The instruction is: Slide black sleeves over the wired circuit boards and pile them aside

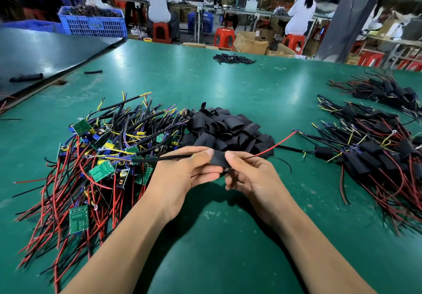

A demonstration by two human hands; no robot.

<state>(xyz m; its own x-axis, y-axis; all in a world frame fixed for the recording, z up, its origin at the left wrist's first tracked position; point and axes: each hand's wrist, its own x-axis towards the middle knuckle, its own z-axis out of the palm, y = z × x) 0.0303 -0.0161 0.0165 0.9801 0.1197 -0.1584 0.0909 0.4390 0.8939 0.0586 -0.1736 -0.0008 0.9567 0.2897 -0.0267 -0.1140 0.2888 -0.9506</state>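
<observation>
Head view: both hands pinch one black sleeve (218, 161) just above the table (217, 236), wires (277, 144) trailing from both ends.
The left hand (182, 175) and right hand (247, 177) each nip an end with thumb and fingers; best keep the wires straight, centre the hidden board, then toss it on the finished pile (376, 156) at right.
</observation>
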